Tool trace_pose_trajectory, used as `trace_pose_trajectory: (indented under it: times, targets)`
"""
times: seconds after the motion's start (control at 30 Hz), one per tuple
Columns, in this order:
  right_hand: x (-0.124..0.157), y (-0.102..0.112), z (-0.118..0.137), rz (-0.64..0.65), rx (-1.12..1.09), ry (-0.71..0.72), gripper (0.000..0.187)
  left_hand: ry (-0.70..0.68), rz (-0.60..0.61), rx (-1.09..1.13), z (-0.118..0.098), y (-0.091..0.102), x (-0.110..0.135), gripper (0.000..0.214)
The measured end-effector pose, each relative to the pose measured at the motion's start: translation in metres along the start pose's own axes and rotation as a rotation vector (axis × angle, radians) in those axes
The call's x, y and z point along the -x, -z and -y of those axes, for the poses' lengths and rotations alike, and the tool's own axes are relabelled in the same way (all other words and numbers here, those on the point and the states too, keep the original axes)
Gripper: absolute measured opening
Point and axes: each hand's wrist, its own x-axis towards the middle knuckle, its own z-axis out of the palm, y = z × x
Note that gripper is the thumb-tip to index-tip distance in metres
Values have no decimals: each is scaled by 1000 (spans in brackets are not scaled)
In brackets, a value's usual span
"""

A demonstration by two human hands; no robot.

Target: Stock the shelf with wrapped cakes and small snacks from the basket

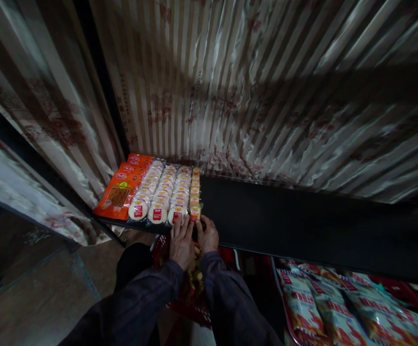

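Note:
A narrow row of small yellow packets stands on a black shelf, its front packet right at my fingertips. My left hand has its fingers stretched forward against the front edge, touching between that packet and the neighbouring row of round white packaged cakes. From the right side, my right hand grips the front yellow packet with bent fingers and thumb; part of the grip is hidden. Left of these are more overlapping rows of round white packaged cakes, then flat orange packets at the shelf's left end.
Below the shelf, a red basket with gold-coloured packets sits between my arms. Another red basket at the lower right holds several white-and-red bags. Striped curtain hangs behind, and a dark post rises at the left.

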Motion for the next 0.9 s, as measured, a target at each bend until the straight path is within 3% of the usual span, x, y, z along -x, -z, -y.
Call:
trace_pose_trajectory:
  times: [0.33, 0.9]
  targets:
    - [-5, -5, -1, -25, 14, 8, 42, -226, -17, -200, 30, -16, -5, 64]
    - [-4, -4, 1, -23, -19, 66, 27, -224, -4, -203, 28, -10, -12, 57]
